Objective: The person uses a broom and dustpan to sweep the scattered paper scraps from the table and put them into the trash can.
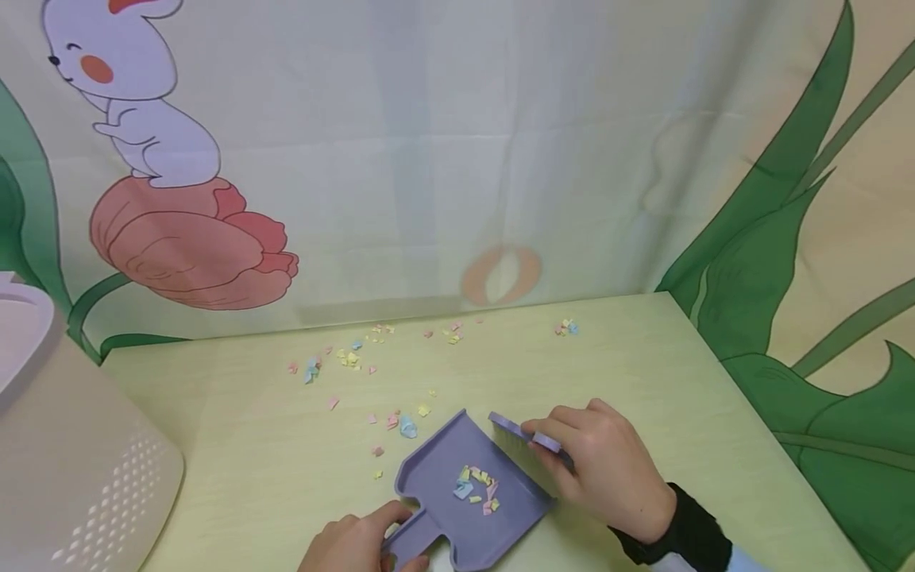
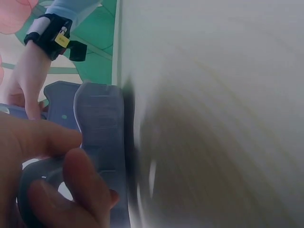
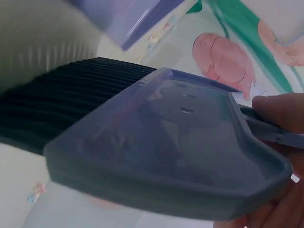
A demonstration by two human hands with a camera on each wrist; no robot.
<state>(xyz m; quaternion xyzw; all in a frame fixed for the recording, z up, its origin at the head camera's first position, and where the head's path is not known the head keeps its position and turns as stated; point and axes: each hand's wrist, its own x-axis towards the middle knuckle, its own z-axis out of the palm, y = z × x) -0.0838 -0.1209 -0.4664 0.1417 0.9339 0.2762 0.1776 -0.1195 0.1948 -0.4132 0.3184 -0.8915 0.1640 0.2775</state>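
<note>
A purple dustpan (image 1: 436, 469) lies on the table with several pastel paper scraps (image 1: 475, 486) in it. My left hand (image 1: 357, 544) grips its handle at the near left; the left wrist view shows the fingers curled around that handle (image 2: 42, 180). To the right of the pan's open edge, my right hand (image 1: 608, 461) holds a small purple hand brush (image 1: 525, 430). In the right wrist view the brush's dark bristles (image 3: 71, 90) point away from the hand, and the fingers wrap its handle. The bristle tips appear near the table, but I cannot tell whether they touch.
More paper scraps lie in loose groups: near the pan (image 1: 407, 427), toward the back left (image 1: 349, 359), and at the back right (image 1: 567, 327). A white perforated bin (image 1: 93, 445) stands at the left. A printed curtain (image 1: 429, 159) hangs behind the table's back edge.
</note>
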